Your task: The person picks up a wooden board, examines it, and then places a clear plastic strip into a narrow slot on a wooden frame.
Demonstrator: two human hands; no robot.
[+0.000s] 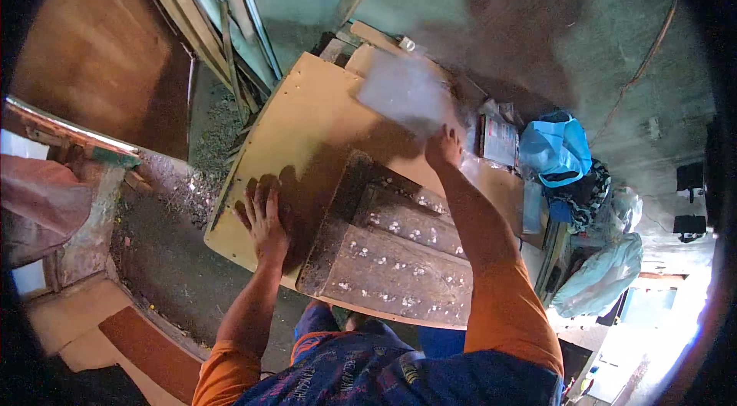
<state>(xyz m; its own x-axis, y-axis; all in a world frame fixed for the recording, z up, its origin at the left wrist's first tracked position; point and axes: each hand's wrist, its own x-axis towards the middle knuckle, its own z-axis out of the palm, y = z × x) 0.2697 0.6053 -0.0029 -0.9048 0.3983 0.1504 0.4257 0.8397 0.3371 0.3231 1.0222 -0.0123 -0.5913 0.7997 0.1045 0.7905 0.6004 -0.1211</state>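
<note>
My left hand (pixel 265 220) lies flat with fingers spread on a tan board tabletop (pixel 288 125), beside a dark, worn wooden panel (pixel 399 275). The panel has stepped slats dotted with small white spots and lies on the near part of the tabletop. My right hand (pixel 445 148) reaches past the panel toward the far right. Its fingers look closed at the near corner of a translucent whitish plastic sheet (pixel 403 89). The sheet is blurred, so the exact grip is hard to see.
At the table's right stand a flat dark-edged box (pixel 498 140), a light-blue bag (pixel 554 149) and a pale green plastic bag (pixel 603 275). Long boards and strips (pixel 230 37) lean at the far left. A brown panel (pixel 100 53) stands further left. Rubble (pixel 203 191) lies on the floor.
</note>
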